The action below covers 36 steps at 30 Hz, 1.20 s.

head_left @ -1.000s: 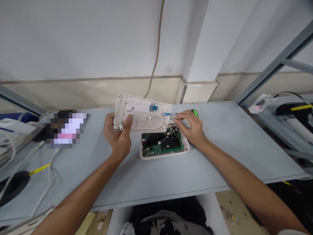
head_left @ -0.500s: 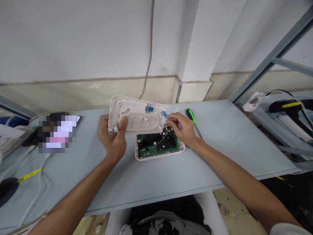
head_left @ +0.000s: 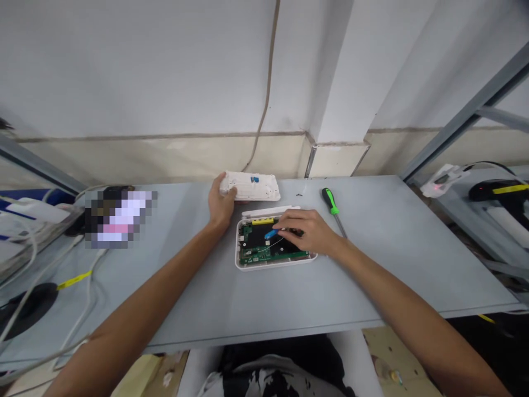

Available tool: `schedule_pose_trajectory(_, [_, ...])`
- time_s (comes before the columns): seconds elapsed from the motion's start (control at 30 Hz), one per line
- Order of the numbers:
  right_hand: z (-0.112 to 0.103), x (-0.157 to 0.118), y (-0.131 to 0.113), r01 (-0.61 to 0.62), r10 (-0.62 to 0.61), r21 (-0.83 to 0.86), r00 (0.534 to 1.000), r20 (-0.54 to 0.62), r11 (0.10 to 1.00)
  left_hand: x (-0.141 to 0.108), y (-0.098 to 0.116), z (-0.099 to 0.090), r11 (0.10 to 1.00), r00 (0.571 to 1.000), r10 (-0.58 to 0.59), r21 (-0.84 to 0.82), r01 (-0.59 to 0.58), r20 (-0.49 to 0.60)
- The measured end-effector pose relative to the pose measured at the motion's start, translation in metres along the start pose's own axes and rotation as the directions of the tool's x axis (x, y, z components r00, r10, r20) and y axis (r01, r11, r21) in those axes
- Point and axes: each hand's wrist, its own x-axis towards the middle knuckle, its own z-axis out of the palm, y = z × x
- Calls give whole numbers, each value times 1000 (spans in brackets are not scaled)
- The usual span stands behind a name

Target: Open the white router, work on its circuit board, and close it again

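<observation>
At the back of the table, my left hand (head_left: 222, 204) grips the left end of a white plastic cover (head_left: 258, 189), its inner side up with a small blue part on it. In front of it lies a white casing (head_left: 237, 251) holding a green circuit board (head_left: 281, 256) with black areas and a yellow port strip. My right hand (head_left: 303, 229) pinches a blue connector (head_left: 271, 234) over the board. A thin white cable runs near the connector. The right side of the board is partly hidden by my right hand.
A black and green screwdriver (head_left: 330, 201) lies right of the casing, with small dark screws (head_left: 299, 194) near it. A blurred-out phone (head_left: 122, 218), cables and a black round base (head_left: 33, 309) are on the left. A white scanner-like device (head_left: 444, 181) is at the right, by a metal frame.
My left hand has moved the cover back and lowered it toward the table. My right hand has brought the blue connector away from the cover, down over the board.
</observation>
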Motion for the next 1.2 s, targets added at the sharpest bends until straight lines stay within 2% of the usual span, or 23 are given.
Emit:
schedule_pose_trajectory(0.1, [-3, 1, -4, -16, 15, 57, 1000, 15, 998, -1, -1, 0, 993, 998, -7, 119, 15, -68])
schedule_pose_trajectory(0.17, [-8, 3, -7, -29, 34, 135, 999, -35, 990, -3, 0, -2, 988, 999, -8, 156, 13, -31])
schedule_pose_trajectory(0.23, [-12, 6, -8, -32, 56, 192, 991, -122, 981, -3, 0, -3, 991, 1000, -26, 131, 28, -16])
schedule_pose_trajectory(0.3, [-16, 8, -7, -61, 104, 210, 975, -198, 976, 3, 0, -5, 996, 994, -91, 17, 92, -62])
schedule_pose_trajectory(0.37, [-19, 8, -5, -124, 172, 211, 959, -227, 970, 18, 2, -10, 970, 968, -201, -166, 176, -149])
schedule_pose_trajectory(0.43, [-19, 7, -3, -184, 229, 207, 948, -222, 961, 43, 11, -17, 931, 935, -268, -313, 188, -234])
schedule_pose_trajectory(0.53, [-18, 4, 2, -219, 265, 213, 940, -215, 952, 88, 35, -29, 920, 941, -203, -382, 88, -272])
schedule_pose_trajectory(0.57, [-17, 3, 4, -228, 276, 219, 935, -222, 949, 102, 44, -30, 920, 951, -168, -388, 57, -258])
schedule_pose_trajectory(0.6, [-16, 2, 6, -238, 289, 223, 929, -233, 945, 114, 52, -30, 930, 973, -121, -366, 42, -195])
schedule_pose_trajectory(0.67, [-17, 1, 10, -264, 318, 217, 908, -273, 940, 130, 66, -22, 974, 998, -35, -224, 44, 44])
schedule_pose_trajectory(0.7, [-19, 1, 13, -286, 338, 204, 891, -304, 936, 134, 71, -15, 990, 987, -1, -137, 23, 158])
schedule_pose_trajectory(0.77, [-25, 2, 20, -347, 386, 169, 840, -382, 923, 136, 76, 5, 996, 910, 76, 19, -91, 408])
schedule_pose_trajectory(0.8, [-29, 2, 24, -379, 409, 156, 808, -424, 912, 135, 77, 17, 984, 836, 92, 77, -159, 541])
schedule_pose_trajectory(0.87, [-38, 1, 34, -437, 449, 148, 743, -497, 887, 133, 76, 40, 955, 693, 73, 149, -255, 717])
schedule_pose_trajectory(0.93, [-46, -2, 44, -486, 485, 152, 692, -535, 861, 131, 72, 59, 937, 542, 31, 165, -309, 839])
schedule_pose_trajectory(1.0, [-55, -5, 54, -547, 525, 138, 657, -541, 826, 130, 66, 74, 931, 440, 30, 134, -338, 898])
schedule_pose_trajectory(1.07, [-63, -8, 61, -619, 548, 62, 639, -540, 783, 127, 60, 85, 924, 396, 63, 96, -370, 916])
schedule_pose_trajectory(1.1, [-68, -9, 63, -657, 553, -3, 637, -538, 754, 125, 58, 89, 917, 393, 79, 89, -390, 916])
schedule_pose_trajectory(1.2, [-81, -10, 67, -751, 575, -291, 648, -499, 593, 113, 55, 95, 889, 433, 100, 115, -443, 896])
